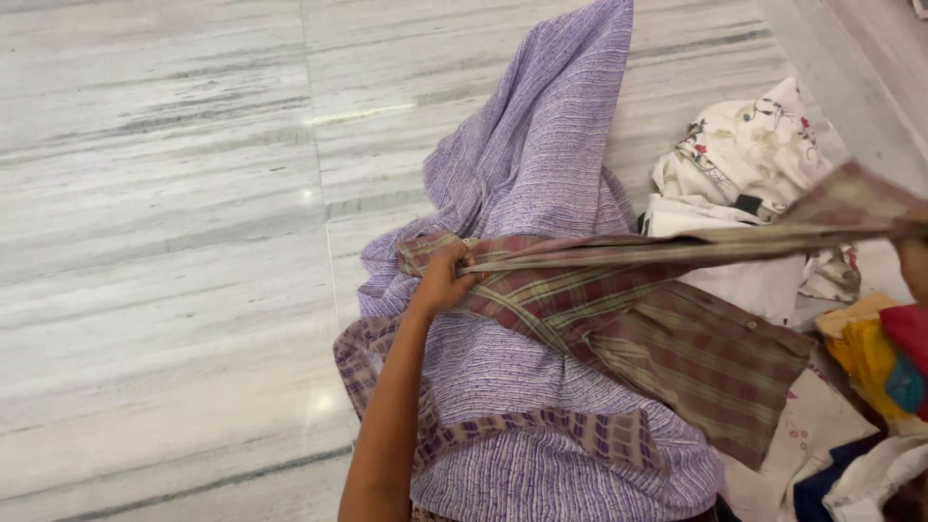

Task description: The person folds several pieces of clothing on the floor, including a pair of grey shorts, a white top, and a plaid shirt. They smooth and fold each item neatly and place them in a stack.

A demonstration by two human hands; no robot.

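The pale grey-veined marble floor (155, 193) on my left lies bare, and the clothes sit from the middle rightwards. My left hand (447, 280) is closed tight on one end of the maroon-and-olive plaid cotton shirt (677, 348), bunching the cloth in my fist so the top edge pulls into a straight taut band running across to the right. Below that band the rest of the shirt hangs loose and drapes down, because only the upper edge is under tension. It lies over the lilac striped crinkled cloth (541, 155), which spreads beneath it along the floor and over my lap, with a checked purple border showing near my forearm. Further right, a heap of white floral-printed fabric (744, 145) sits crumpled on the floor, near the wall. My right hand (913, 256) is at the frame's edge, mostly cut off; it seems to grip the shirt's other end, though I cannot tell for certain. Below it lies a yellow, red and blue bundle of cloth (880, 362).
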